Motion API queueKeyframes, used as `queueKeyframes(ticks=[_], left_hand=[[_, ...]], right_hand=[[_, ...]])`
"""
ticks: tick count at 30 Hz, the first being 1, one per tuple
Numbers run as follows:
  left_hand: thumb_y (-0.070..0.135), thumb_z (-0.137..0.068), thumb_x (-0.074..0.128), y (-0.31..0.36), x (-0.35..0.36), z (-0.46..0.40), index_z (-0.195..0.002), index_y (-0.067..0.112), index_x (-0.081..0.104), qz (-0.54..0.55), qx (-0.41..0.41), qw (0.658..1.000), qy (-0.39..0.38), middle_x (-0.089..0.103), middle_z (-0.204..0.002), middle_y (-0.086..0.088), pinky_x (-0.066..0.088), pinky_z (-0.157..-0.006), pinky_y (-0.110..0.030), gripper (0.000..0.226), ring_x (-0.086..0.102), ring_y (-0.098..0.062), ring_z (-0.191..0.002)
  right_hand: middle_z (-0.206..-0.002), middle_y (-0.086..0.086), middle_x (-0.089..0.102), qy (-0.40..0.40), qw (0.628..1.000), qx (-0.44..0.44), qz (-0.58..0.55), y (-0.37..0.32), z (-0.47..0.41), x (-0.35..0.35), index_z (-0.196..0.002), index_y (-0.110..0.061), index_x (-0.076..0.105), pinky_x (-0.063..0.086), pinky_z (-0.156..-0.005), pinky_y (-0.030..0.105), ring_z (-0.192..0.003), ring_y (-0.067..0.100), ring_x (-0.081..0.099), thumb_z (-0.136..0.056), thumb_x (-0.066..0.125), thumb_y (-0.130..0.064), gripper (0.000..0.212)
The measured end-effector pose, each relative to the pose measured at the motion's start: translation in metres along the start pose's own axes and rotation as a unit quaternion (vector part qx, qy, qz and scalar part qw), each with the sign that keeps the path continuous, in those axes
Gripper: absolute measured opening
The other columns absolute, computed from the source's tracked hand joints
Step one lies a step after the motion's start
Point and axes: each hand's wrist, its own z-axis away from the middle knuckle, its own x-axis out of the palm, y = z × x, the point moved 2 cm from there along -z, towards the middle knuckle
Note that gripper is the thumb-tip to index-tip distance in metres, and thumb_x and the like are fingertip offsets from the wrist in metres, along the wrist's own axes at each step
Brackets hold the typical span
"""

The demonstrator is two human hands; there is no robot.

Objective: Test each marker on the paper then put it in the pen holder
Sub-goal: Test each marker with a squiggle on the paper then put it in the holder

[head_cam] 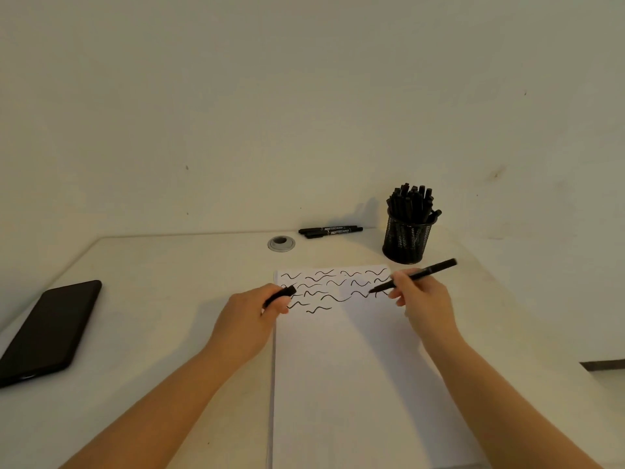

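A black smartphone [50,330] lies far left on the pale desk [169,299]; loose black markers [329,230] rest by the wall beside the black mesh pen holder [407,240]. The right hand [424,299] pinches an uncapped black marker [414,275], tip at the white paper [355,384]. The left hand [250,316] grips its black cap [280,296].

Single head-worn wide-angle view, looking forward and down across white rectangular desk [169,299]; plain cream wall [304,96] at 12 o'clock, apparently close; edges distorted.
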Motion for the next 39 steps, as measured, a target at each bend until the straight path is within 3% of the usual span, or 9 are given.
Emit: queueKeyframes(ticks=[4,9,12,14,18,26,30,35,39], left_hand=[[0.034,-0.095,0.040,0.006,0.021,-0.011,-0.098,0.026,0.058,-0.016,0.027,0.999,-0.037,0.068,-0.094,0.007,0.047,-0.077,-0.038,0.019,0.060,-0.018,-0.086],[0.037,-0.094,0.038,-0.001,0.030,-0.015,-0.101,0.021,0.056,-0.039,0.034,0.998,-0.040,0.065,-0.093,-0.002,0.046,-0.075,-0.037,0.025,0.056,-0.019,-0.085],[0.037,-0.094,0.036,-0.005,0.031,-0.015,-0.102,0.022,0.055,-0.028,0.033,0.998,-0.046,0.066,-0.099,-0.003,0.046,-0.078,-0.040,0.025,0.056,-0.019,-0.089],[0.036,-0.095,0.036,-0.006,0.032,-0.015,-0.103,0.023,0.056,-0.026,0.031,0.998,-0.041,0.065,-0.100,-0.001,0.045,-0.079,-0.037,0.025,0.055,-0.018,-0.090],[0.032,-0.095,0.039,-0.008,0.033,-0.016,-0.097,0.030,0.059,-0.001,0.027,0.999,-0.037,0.064,-0.096,0.016,0.039,-0.068,-0.017,0.020,0.054,-0.008,-0.087],[0.032,-0.095,0.038,-0.009,0.032,-0.016,-0.084,0.045,0.046,0.012,0.030,0.999,-0.040,0.067,-0.102,0.015,0.035,-0.063,-0.019,0.019,0.054,-0.008,-0.085],[0.031,-0.095,0.040,-0.008,0.033,-0.016,-0.087,0.042,0.048,0.014,0.037,0.999,-0.031,0.068,-0.100,0.015,0.035,-0.062,-0.019,0.016,0.055,-0.010,-0.085],[0.033,-0.092,0.047,-0.009,0.033,-0.015,-0.096,0.030,0.060,-0.014,0.048,0.999,-0.017,0.062,-0.080,0.009,0.039,-0.064,-0.021,0.014,0.051,-0.011,-0.076],[0.031,-0.090,0.053,-0.004,0.032,-0.012,-0.099,0.028,0.063,-0.030,0.078,0.997,-0.001,0.055,-0.076,0.021,0.033,-0.066,-0.010,0.014,0.045,-0.004,-0.076]], right_hand=[[-0.065,-0.001,0.069,-0.116,0.993,0.009,-0.013,0.001,-0.003,0.028,-0.080,-0.018,0.067,0.040,-0.048,0.016,-0.051,0.000,0.057,-0.087,0.059,-0.021,0.011],[-0.062,0.007,0.065,-0.083,0.995,-0.017,-0.050,0.013,-0.005,0.031,-0.076,-0.011,0.063,0.039,-0.045,0.010,-0.048,0.001,0.055,-0.085,0.055,-0.005,0.013],[-0.057,0.005,0.064,-0.068,0.997,-0.030,-0.020,0.019,-0.007,0.028,-0.069,-0.016,0.058,0.046,-0.056,0.021,-0.053,0.008,0.057,-0.081,0.054,-0.005,0.017],[-0.057,0.003,0.064,-0.091,0.995,-0.039,-0.005,0.019,-0.006,0.030,-0.066,-0.018,0.058,0.048,-0.063,0.029,-0.057,0.011,0.059,-0.079,0.054,-0.005,0.018],[-0.060,-0.001,0.067,-0.136,0.988,-0.067,0.030,0.019,-0.004,0.034,-0.066,-0.027,0.061,0.048,-0.066,0.026,-0.060,0.009,0.062,-0.079,0.055,-0.008,0.024],[-0.054,-0.007,0.062,-0.082,0.993,-0.068,0.055,0.022,-0.007,0.024,-0.064,-0.026,0.057,0.037,-0.050,0.013,-0.052,0.004,0.052,-0.077,0.054,-0.009,0.021],[-0.053,0.001,0.058,0.001,0.994,-0.075,0.081,0.020,-0.007,0.014,-0.063,-0.022,0.052,0.032,-0.042,0.015,-0.046,0.005,0.044,-0.075,0.053,-0.011,0.016],[-0.056,0.000,0.056,0.057,0.996,-0.062,-0.020,0.015,-0.003,0.008,-0.068,-0.022,0.054,0.040,-0.051,0.020,-0.052,0.010,0.050,-0.081,0.055,-0.010,0.018],[-0.049,-0.005,0.053,-0.037,0.991,-0.053,-0.118,0.008,0.001,0.012,-0.072,-0.015,0.057,0.037,-0.043,0.014,-0.042,0.006,0.044,-0.084,0.056,-0.003,0.018]])
